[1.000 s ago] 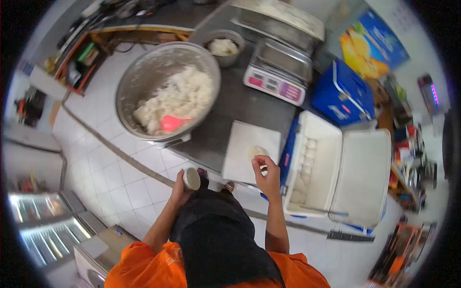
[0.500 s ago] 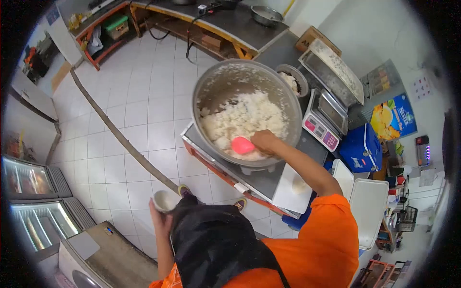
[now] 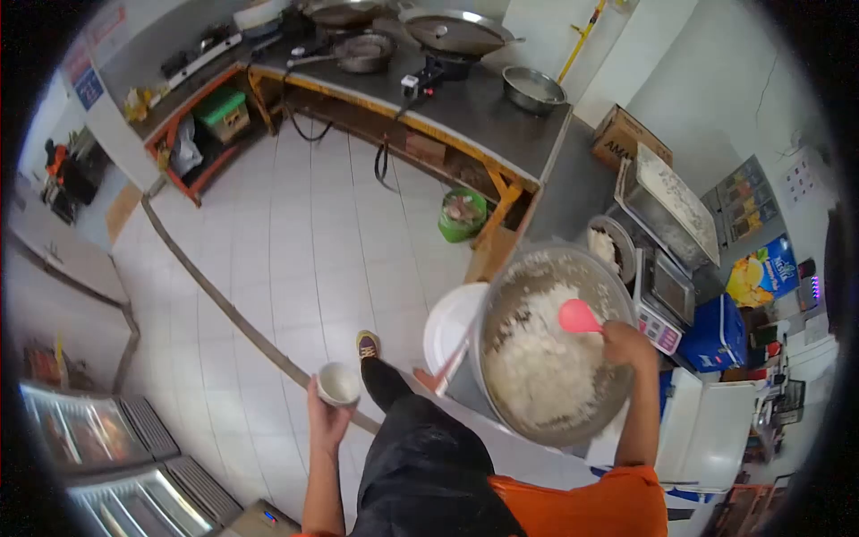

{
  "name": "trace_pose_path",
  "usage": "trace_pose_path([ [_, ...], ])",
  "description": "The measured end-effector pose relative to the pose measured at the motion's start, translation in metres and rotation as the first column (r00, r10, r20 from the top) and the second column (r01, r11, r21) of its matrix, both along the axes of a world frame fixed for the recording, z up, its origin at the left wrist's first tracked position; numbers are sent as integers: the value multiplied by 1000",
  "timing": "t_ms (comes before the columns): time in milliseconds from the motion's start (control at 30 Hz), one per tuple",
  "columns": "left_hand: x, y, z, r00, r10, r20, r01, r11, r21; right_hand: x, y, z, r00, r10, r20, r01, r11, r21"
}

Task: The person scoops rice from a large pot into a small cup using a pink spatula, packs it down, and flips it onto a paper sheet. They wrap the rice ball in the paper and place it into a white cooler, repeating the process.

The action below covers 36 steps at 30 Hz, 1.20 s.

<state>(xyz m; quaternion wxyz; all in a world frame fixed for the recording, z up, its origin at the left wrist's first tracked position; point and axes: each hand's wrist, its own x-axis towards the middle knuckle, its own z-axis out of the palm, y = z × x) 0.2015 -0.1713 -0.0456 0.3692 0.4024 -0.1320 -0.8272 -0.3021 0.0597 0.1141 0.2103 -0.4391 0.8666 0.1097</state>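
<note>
My right hand (image 3: 631, 345) is closed around the handle of a pink rice paddle (image 3: 580, 316). The paddle's rounded blade shows above the rice, near the right side of a large metal pot (image 3: 491, 333). White cooked rice (image 3: 548, 371) fills the pot's bottom, and grains cling to its inner wall. Off to the left, over the floor, my left hand (image 3: 328, 424) grips a small white bowl (image 3: 339, 384) with its opening upward. Its inside looks pale; whether it holds rice I cannot tell.
A white round lid or tub (image 3: 445, 327) stands beside the pot. Right of it are a smaller pot (image 3: 628, 246), a weighing scale (image 3: 660, 313) and a blue cooler (image 3: 716, 336). A hose-like strip (image 3: 224, 304) crosses the tiled floor. Pans sit on the back counter (image 3: 483, 116).
The view has shifted, so the pot now appears lower and farther right. The pink paddle has gone from the rice at the pot's near side to above the rice at the right side.
</note>
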Motion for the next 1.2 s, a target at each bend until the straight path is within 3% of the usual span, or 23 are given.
trace_pose_path([
  [33,-11,-25,-3,1000,-14,5,14,1000,-20,-5,-16,13,999,-30,27,33,995,-98],
  [100,-27,-77,-15,997,-58,-50,67,978,197,-6,-73,59,993,-106,44,111,985,-131],
  [133,-29,-104,-25,997,-62,-45,69,981,179,-16,-109,71,985,-166,58,172,975,-142],
  [200,-39,-158,-31,973,-223,-62,232,950,208,-63,-173,73,991,-127,50,136,955,-263],
  [233,-44,-189,-28,971,-234,-48,239,949,204,-83,-201,73,994,-105,36,111,926,-361],
  [300,-63,-240,-15,959,-271,87,232,922,310,-116,-290,93,997,-27,76,55,919,-391],
  [333,-66,-273,-23,932,-363,15,346,898,273,-141,-333,99,1000,-26,17,30,949,-313],
  [367,-79,-303,-19,926,-378,0,365,892,267,-161,-373,100,1000,11,25,1,895,-446],
  [400,-95,-331,-13,928,-373,22,357,903,239,-194,-414,93,1000,7,-7,-9,885,-466],
  [433,-112,-360,-9,930,-365,43,349,913,210,-214,-453,90,999,49,-5,-42,781,-623],
  [500,-152,-415,-7,932,-363,-15,358,908,220,-243,-534,101,993,35,113,47,761,-647],
  [567,-200,-465,3,945,-326,-3,320,925,205,-277,-604,93,998,-65,14,57,733,-678],
  [800,-372,-612,-16,843,-442,-306,507,842,182,-376,-793,71,935,-323,-145,100,633,-768],
  [900,-448,-675,-20,732,-486,-478,622,763,177,-427,-870,62,842,-429,-328,96,717,-691],
  [967,-488,-701,-21,696,-642,-321,703,701,122,-477,-911,26,821,-407,-401,40,742,-669],
  [1033,-529,-732,-12,691,-646,-325,709,694,126,-499,-945,8,814,-405,-416,60,772,-633],
  [1100,-563,-760,15,679,-734,25,704,640,-308,-515,-969,-15,812,-412,-414,96,793,-601],
  [1133,-580,-769,32,720,-678,148,673,630,-388,-523,-977,-26,827,-395,-401,103,806,-583],
  [1167,-594,-782,39,709,-690,146,685,624,-377,-528,-981,-35,839,-381,-387,112,819,-563],
  [1200,-609,-792,45,719,-695,16,669,685,-288,-529,-982,-41,835,-392,-387,130,824,-552],
])
